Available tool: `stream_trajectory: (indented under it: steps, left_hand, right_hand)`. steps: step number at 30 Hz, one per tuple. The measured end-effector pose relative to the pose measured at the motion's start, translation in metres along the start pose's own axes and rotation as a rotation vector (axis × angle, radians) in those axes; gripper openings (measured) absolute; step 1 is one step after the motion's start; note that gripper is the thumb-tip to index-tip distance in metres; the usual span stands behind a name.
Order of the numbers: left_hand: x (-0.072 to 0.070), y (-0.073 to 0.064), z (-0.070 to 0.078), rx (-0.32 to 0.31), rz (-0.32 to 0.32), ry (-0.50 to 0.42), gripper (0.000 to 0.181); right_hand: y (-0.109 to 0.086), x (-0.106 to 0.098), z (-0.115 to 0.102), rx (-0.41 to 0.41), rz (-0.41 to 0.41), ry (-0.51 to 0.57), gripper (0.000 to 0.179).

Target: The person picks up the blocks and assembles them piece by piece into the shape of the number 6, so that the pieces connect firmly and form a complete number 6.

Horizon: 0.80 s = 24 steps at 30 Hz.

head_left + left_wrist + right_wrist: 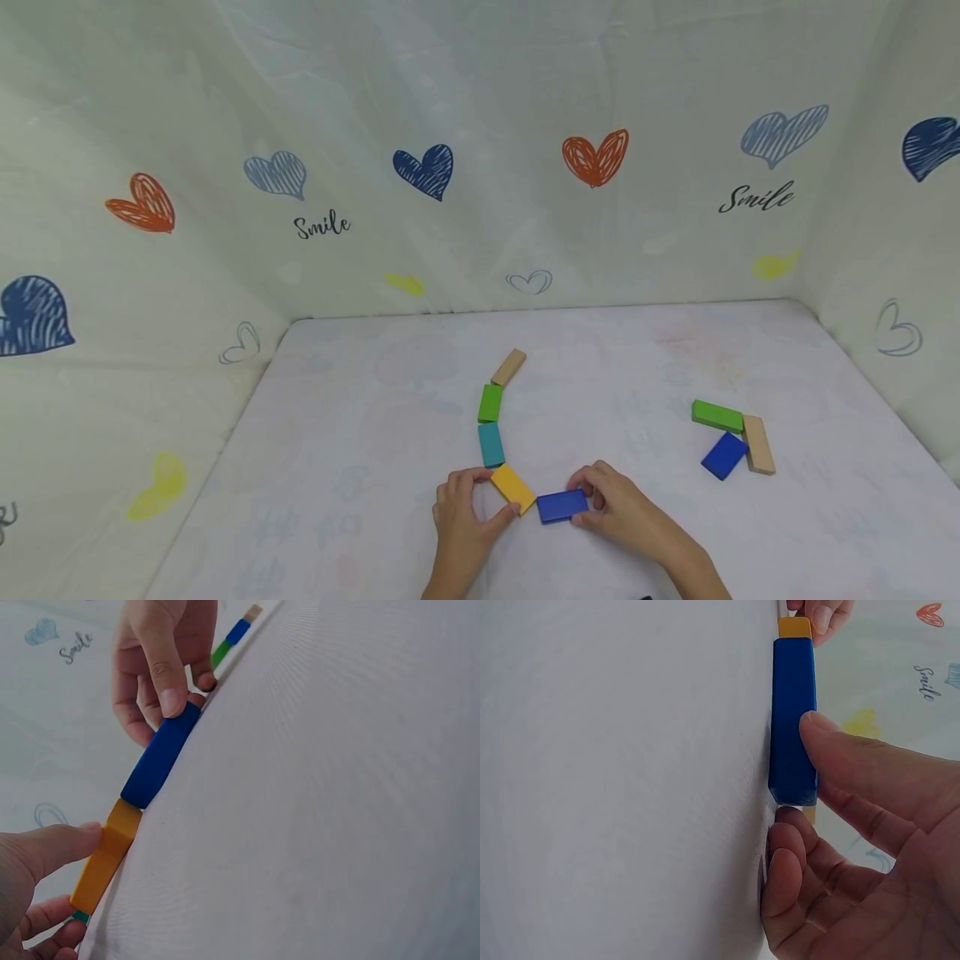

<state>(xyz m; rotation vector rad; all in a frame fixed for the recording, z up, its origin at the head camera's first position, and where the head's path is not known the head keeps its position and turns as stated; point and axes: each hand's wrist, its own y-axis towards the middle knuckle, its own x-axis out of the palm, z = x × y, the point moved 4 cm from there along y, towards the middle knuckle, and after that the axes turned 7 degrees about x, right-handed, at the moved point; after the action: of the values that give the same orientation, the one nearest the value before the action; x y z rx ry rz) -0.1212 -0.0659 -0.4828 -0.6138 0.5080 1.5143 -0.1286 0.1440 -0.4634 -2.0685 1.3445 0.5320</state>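
Head view: "Smile" is legible twice in black cursive print on the pale sheet point(510, 67) behind the table point(600, 375), the first "Smile" point(322, 225) above the table's rear edge near its left corner, the second "Smile" point(756, 197) above that edge near its right corner. On the sheet left of the table, a fragment of dark script point(7, 514) is cut by the frame border, not readable in full. Both wrist views: one tilted "Smile" point(76, 647) (left) and one sideways "Smile" point(924, 683) (right), each on the sheet beyond the table.
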Motion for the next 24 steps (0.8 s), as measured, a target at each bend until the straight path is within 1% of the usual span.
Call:
stream_trajectory:
  steps: [9, 15, 19, 24]
  left_hand:
    - [0.000, 0.000, 0.001, -0.018, 0.001, 0.000, 0.054]
    - [0.001, -0.001, 0.001, -0.024, 0.004, -0.008, 0.053]
    - [0.001, 0.000, 0.000, -0.033, 0.004, -0.011, 0.053]
    - [0.002, 0.001, -0.002, -0.047, -0.006, -0.015, 0.052]
  right_hand:
    - [-0.001, 0.000, 0.000, 0.025, -0.001, 0.012, 0.030]
    - [-0.003, -0.002, 0.001, 0.016, -0.013, 0.027, 0.037]
    - [-0.003, -0.009, 0.004, 0.020, -0.011, 0.051, 0.042]
    - [-0.005, -0.023, 0.005, 0.033, 0.030, 0.090, 0.044]
